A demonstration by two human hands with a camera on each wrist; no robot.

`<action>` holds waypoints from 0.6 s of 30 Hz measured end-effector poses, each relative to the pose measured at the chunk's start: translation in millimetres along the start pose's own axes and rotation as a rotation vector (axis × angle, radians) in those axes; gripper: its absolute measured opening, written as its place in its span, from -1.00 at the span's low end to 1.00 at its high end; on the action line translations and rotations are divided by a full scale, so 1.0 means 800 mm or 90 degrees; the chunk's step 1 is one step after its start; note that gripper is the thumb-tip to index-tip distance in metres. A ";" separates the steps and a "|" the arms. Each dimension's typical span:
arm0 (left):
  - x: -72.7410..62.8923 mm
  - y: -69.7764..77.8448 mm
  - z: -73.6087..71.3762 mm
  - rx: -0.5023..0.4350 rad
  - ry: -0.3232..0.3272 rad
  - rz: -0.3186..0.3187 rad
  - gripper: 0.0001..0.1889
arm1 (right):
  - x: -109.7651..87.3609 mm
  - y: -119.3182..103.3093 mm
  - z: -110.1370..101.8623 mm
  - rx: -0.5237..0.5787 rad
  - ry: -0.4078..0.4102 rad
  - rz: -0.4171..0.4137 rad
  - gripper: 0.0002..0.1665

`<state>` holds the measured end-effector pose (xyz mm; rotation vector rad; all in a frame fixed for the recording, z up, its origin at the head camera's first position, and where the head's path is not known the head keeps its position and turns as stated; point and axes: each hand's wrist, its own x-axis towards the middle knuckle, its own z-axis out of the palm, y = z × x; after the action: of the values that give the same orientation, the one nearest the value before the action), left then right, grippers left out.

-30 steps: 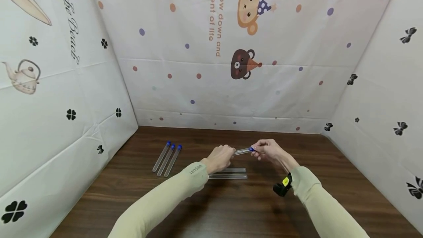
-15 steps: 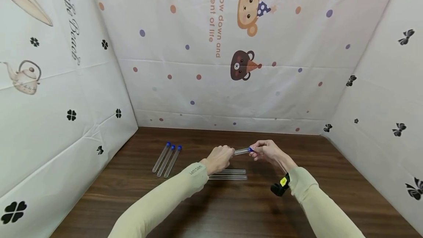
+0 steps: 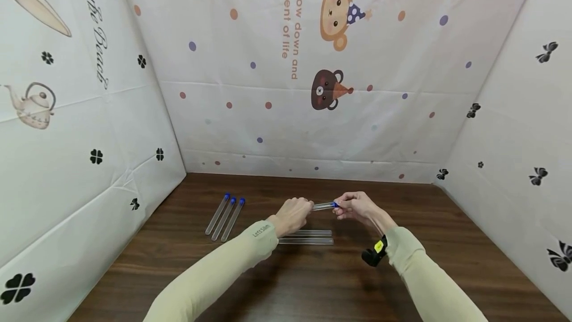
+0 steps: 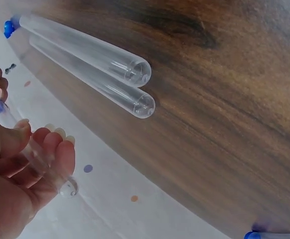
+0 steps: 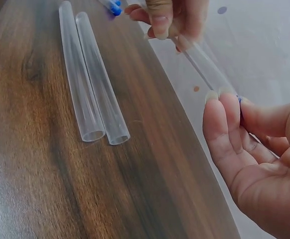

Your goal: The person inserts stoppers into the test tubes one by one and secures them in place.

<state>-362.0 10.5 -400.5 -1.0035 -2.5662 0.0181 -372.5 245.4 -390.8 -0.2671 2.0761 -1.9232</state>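
Observation:
My left hand grips a clear plastic test tube, its fingers curled round the lower part. The tube's rounded end sticks out past those fingers in the left wrist view. At the other end, a blue cap sits at the tube's mouth, pinched between the thumb and fingers of my right hand. The fingers partly hide the cap in the right wrist view. Below both hands, two uncapped test tubes lie side by side on the table, mouths toward the right.
Three capped test tubes lie in a slanted row on the wooden table, left of my left hand. Past the uncapped tubes' mouths lies something small and blue. White printed sheets stand behind and at both sides.
Both hands and the tube between them have shifted slightly left. The grip on tube and cap stays the same, and the tubes on the table have not moved.

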 end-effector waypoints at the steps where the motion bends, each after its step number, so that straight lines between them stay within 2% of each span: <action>1: 0.000 0.000 0.000 -0.002 -0.001 0.000 -0.83 | 0.000 -0.001 0.000 0.001 0.000 0.002 -0.81; 6: 0.000 0.000 0.003 -0.007 -0.001 -0.003 -0.81 | 0.000 -0.002 -0.001 -0.006 -0.006 0.006 -0.76; 14: 0.006 -0.002 0.001 -0.030 0.017 -0.002 -0.81 | 0.002 -0.009 -0.005 0.005 0.007 0.017 -0.81; 18: 0.008 -0.004 -0.001 -0.034 0.012 0.004 -0.82 | 0.003 -0.014 -0.008 -0.006 0.002 0.030 -0.73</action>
<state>-368.1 12.4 -397.1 -1.0265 -2.5580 -0.0590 -377.3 250.1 -379.8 -0.2152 2.0744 -1.8884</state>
